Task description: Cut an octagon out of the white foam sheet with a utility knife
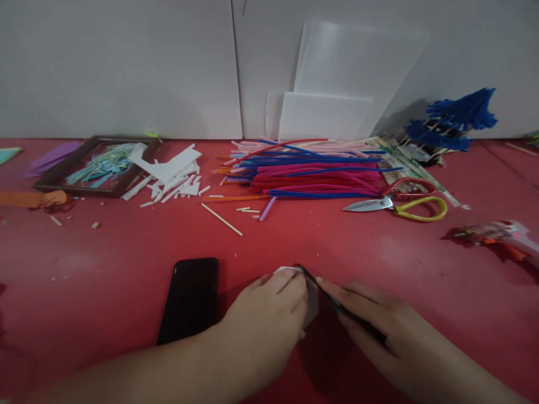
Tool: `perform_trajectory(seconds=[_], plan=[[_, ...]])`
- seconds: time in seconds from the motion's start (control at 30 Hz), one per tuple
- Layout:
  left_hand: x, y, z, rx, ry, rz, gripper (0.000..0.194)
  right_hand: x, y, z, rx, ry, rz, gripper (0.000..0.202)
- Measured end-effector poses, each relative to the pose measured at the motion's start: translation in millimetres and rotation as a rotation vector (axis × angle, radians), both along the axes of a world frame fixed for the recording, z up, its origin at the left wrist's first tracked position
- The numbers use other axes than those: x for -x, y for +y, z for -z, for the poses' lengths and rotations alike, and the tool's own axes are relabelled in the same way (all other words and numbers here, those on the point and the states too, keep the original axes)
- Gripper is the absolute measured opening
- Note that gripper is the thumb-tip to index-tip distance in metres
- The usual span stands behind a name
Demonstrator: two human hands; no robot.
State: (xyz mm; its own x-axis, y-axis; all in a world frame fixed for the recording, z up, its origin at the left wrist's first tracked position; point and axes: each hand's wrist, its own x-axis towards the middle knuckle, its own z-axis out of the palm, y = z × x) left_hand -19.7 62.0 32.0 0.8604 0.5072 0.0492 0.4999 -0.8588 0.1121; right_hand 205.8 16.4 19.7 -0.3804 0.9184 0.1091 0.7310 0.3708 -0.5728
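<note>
My left hand (269,314) is closed on a small white piece (312,306), which looks like card or foam board. Most of it is hidden under the fingers. My right hand (374,320) grips a slim black tool (356,317), perhaps a craft knife. The tool slants up to the left, and its tip touches or lies over the top edge of the white piece, close to my left fingertips. Just left of my left hand lies a black phone (189,300).
Behind are scissors (370,205), a pile of coloured pipe cleaners (315,174), white scraps (177,171) and a brown frame (90,192). At the right lies a glue gun (501,233), with a blue fringed object (458,115) farther back. White sheets (328,115) lean on the wall.
</note>
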Motion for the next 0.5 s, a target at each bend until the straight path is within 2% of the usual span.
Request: perform_trajectory(seconds=[0.23,0.37,0.5], plan=[[-4,-1,1.6,-0.078,-0.040,0.007,0.057,1,2,-2.1,0.009,-0.002,-0.007,0.052],[-4,-1,0.9,-0.068,-0.012,0.020,0.061,1,4,-7.0,0.013,0.000,-0.018,0.051],[-5,-1,-3.5,-0.058,0.037,0.021,0.053,2,2,-10.4,-0.011,-0.004,-0.022,0.052]])
